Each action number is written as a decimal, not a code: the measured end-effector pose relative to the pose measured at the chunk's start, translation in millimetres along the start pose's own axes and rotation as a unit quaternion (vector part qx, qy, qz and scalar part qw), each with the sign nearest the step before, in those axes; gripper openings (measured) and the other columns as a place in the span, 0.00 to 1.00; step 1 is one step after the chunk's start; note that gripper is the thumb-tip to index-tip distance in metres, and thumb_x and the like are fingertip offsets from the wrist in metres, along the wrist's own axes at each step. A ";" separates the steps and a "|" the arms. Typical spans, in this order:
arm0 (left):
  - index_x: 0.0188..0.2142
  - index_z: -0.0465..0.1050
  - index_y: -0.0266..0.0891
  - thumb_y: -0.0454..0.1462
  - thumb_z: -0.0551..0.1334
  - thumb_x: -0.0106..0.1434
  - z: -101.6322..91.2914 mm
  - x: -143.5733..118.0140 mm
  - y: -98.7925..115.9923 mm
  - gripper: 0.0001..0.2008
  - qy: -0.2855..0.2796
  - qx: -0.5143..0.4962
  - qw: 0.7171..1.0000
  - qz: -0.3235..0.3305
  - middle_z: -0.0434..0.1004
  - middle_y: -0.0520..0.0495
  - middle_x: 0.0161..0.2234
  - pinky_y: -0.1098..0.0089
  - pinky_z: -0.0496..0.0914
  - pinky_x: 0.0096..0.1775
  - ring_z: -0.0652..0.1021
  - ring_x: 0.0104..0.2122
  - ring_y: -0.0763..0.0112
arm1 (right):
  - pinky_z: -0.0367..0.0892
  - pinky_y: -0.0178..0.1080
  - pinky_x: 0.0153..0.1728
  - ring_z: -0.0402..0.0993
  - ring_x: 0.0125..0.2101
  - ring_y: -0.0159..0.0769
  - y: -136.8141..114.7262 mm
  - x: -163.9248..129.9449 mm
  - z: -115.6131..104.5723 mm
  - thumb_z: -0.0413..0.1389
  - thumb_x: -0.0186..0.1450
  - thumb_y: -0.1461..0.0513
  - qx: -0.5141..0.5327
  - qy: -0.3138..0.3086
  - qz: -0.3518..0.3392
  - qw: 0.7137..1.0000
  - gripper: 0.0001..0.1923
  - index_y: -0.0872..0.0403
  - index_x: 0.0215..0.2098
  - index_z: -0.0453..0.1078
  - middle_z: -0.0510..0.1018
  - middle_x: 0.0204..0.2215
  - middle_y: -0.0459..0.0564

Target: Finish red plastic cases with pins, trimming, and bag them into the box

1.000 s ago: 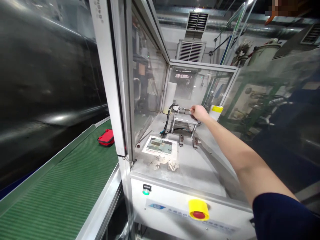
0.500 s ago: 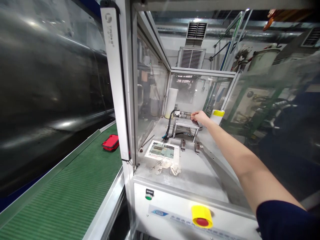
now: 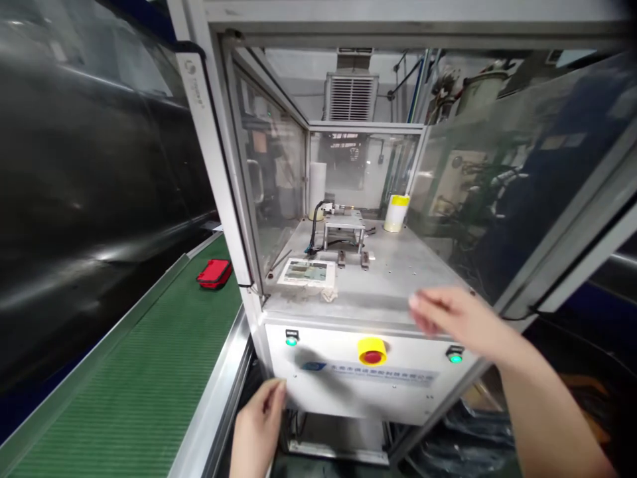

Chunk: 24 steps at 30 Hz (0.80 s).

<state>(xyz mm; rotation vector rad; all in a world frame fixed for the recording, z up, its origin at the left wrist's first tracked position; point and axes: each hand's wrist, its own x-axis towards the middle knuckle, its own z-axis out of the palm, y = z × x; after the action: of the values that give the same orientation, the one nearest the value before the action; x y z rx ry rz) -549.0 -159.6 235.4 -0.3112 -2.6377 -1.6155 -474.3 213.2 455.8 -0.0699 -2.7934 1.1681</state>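
Observation:
My right hand (image 3: 450, 315) is in front of the machine's bed, above the right green-lit button (image 3: 454, 357). Its fingers are bent together, slightly blurred, and no object shows in them. My left hand (image 3: 261, 415) is low in front of the white panel (image 3: 338, 392), below the left green-lit button (image 3: 291, 340). Its fingers are curled in, with nothing visible between them. Deep inside the enclosure, a small metal stand (image 3: 343, 220) carries a fixture (image 3: 330, 208) with a thin rod-like part (image 3: 346, 208) extending to the right. Neither hand touches the stand.
A red emergency-stop button (image 3: 372, 357) in a yellow collar sits mid-panel. A printed picture sheet (image 3: 309, 272) lies on the bed, and a white cylinder with a yellow top (image 3: 397, 214) stands behind. At left, a red case (image 3: 214, 273) rests on a green conveyor (image 3: 144, 372).
My right hand has left the stand and come back towards the panel. My left hand has entered at the bottom. The view has shifted, and the right button now shows.

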 end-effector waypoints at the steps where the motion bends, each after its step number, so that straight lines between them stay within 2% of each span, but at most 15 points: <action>1: 0.46 0.79 0.42 0.58 0.59 0.66 0.7 19.3 -0.7 0.25 0.002 -0.026 0.999 -0.021 0.86 0.45 0.36 0.66 0.78 0.37 0.84 0.33 0.57 | 0.66 0.37 0.28 0.74 0.22 0.36 29.7 -29.3 12.8 0.51 0.73 0.51 -0.041 -0.031 0.079 0.996 0.23 0.53 0.25 0.72 0.78 0.19 0.48; 2: 0.48 0.78 0.41 0.58 0.62 0.63 1.8 37.3 -0.7 0.27 0.006 -0.046 0.998 -0.035 0.86 0.45 0.38 0.65 0.79 0.37 0.85 0.34 0.57 | 0.64 0.38 0.27 0.73 0.19 0.37 61.1 -51.7 24.7 0.52 0.72 0.52 -0.092 -0.029 0.169 0.981 0.22 0.52 0.23 0.71 0.76 0.16 0.48; 3: 0.49 0.77 0.40 0.59 0.64 0.61 3.3 53.2 -0.2 0.28 0.010 -0.057 0.998 -0.040 0.86 0.44 0.40 0.64 0.79 0.38 0.85 0.35 0.56 | 0.63 0.40 0.27 0.72 0.17 0.40 91.8 -67.2 34.8 0.56 0.67 0.54 -0.138 0.004 0.248 0.959 0.20 0.52 0.19 0.68 0.74 0.14 0.49; 4: 0.48 0.77 0.40 0.59 0.65 0.58 5.1 66.6 0.3 0.29 0.009 -0.063 0.997 -0.041 0.86 0.43 0.40 0.63 0.79 0.39 0.85 0.35 0.55 | 0.63 0.41 0.27 0.73 0.18 0.42 120.1 -76.5 42.5 0.59 0.64 0.55 -0.146 0.033 0.278 0.949 0.18 0.52 0.19 0.67 0.75 0.15 0.51; 6: 0.43 0.78 0.39 0.59 0.67 0.56 9.1 85.7 0.7 0.28 0.003 -0.063 0.997 -0.041 0.86 0.41 0.39 0.61 0.79 0.41 0.85 0.37 0.52 | 0.64 0.42 0.29 0.76 0.23 0.45 164.2 -81.9 50.3 0.56 0.65 0.53 -0.126 0.068 0.283 0.948 0.16 0.51 0.23 0.67 0.78 0.20 0.53; 8: 0.38 0.78 0.39 0.61 0.67 0.54 12.2 95.8 -0.6 0.28 -0.005 -0.066 0.997 -0.044 0.87 0.41 0.34 0.59 0.80 0.42 0.86 0.37 0.49 | 0.66 0.40 0.31 0.77 0.26 0.44 190.8 -79.1 51.3 0.51 0.68 0.48 -0.076 0.081 0.249 0.962 0.18 0.50 0.26 0.65 0.80 0.23 0.53; 12: 0.38 0.81 0.38 0.62 0.69 0.51 13.3 101.4 -4.8 0.31 -0.043 -0.129 0.988 -0.076 0.88 0.41 0.35 0.59 0.80 0.45 0.86 0.39 0.48 | 0.67 0.38 0.28 0.77 0.26 0.40 213.7 -75.7 53.9 0.48 0.68 0.42 0.042 0.082 0.215 0.972 0.23 0.50 0.28 0.64 0.81 0.27 0.51; 15: 0.38 0.82 0.37 0.60 0.73 0.47 13.1 100.8 -2.4 0.30 -0.050 -0.202 0.969 -0.137 0.88 0.41 0.37 0.61 0.80 0.45 0.86 0.39 0.50 | 0.67 0.38 0.27 0.76 0.26 0.39 225.3 -77.6 64.8 0.53 0.65 0.39 0.186 0.103 0.213 0.954 0.26 0.53 0.31 0.69 0.82 0.28 0.52; 17: 0.37 0.83 0.36 0.59 0.75 0.45 14.5 98.6 3.4 0.30 -0.033 -0.220 0.960 -0.169 0.88 0.40 0.37 0.63 0.80 0.41 0.86 0.38 0.51 | 0.64 0.38 0.25 0.73 0.22 0.38 232.5 -77.6 75.3 0.57 0.60 0.37 0.228 0.159 0.241 0.930 0.28 0.54 0.30 0.71 0.79 0.23 0.50; 19: 0.33 0.83 0.35 0.59 0.75 0.44 17.5 94.0 11.1 0.30 -0.013 -0.210 0.960 -0.186 0.87 0.40 0.32 0.65 0.78 0.35 0.84 0.33 0.54 | 0.57 0.37 0.22 0.64 0.17 0.34 237.9 -77.2 87.3 0.58 0.57 0.35 0.220 0.228 0.288 0.904 0.30 0.53 0.26 0.69 0.70 0.14 0.45; 20: 0.29 0.82 0.35 0.60 0.75 0.44 19.3 90.4 15.2 0.30 -0.004 -0.196 0.963 -0.186 0.85 0.41 0.28 0.67 0.76 0.30 0.83 0.29 0.56 | 0.53 0.37 0.21 0.58 0.15 0.32 239.9 -77.5 93.4 0.56 0.58 0.33 0.217 0.236 0.306 0.897 0.32 0.52 0.24 0.67 0.65 0.11 0.42; 21: 0.25 0.80 0.36 0.61 0.74 0.44 20.8 85.9 19.5 0.29 0.001 -0.178 0.967 -0.181 0.82 0.43 0.23 0.68 0.73 0.26 0.80 0.24 0.60 | 0.50 0.37 0.20 0.53 0.14 0.30 241.5 -78.5 99.5 0.52 0.59 0.31 0.221 0.230 0.316 0.894 0.34 0.51 0.21 0.65 0.59 0.09 0.40; 22: 0.22 0.77 0.36 0.62 0.72 0.46 21.6 80.3 23.9 0.30 0.003 -0.158 0.972 -0.173 0.79 0.45 0.19 0.69 0.68 0.23 0.76 0.20 0.64 | 0.48 0.36 0.20 0.49 0.13 0.29 242.9 -80.3 105.4 0.47 0.60 0.30 0.231 0.193 0.315 0.900 0.36 0.50 0.20 0.62 0.55 0.08 0.39; 24: 0.18 0.71 0.39 0.65 0.69 0.49 18.1 66.0 34.1 0.32 0.011 -0.128 0.980 -0.151 0.71 0.50 0.15 0.71 0.62 0.20 0.69 0.16 0.70 | 0.48 0.36 0.20 0.46 0.13 0.27 245.1 -85.9 117.6 0.39 0.60 0.27 0.249 0.064 0.295 0.920 0.39 0.50 0.19 0.58 0.51 0.09 0.38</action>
<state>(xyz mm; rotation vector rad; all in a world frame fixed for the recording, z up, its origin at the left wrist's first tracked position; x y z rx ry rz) -605.9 -118.6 265.8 0.1125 -2.5580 -2.0389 -403.7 294.9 191.9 -0.9520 -2.3239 1.8770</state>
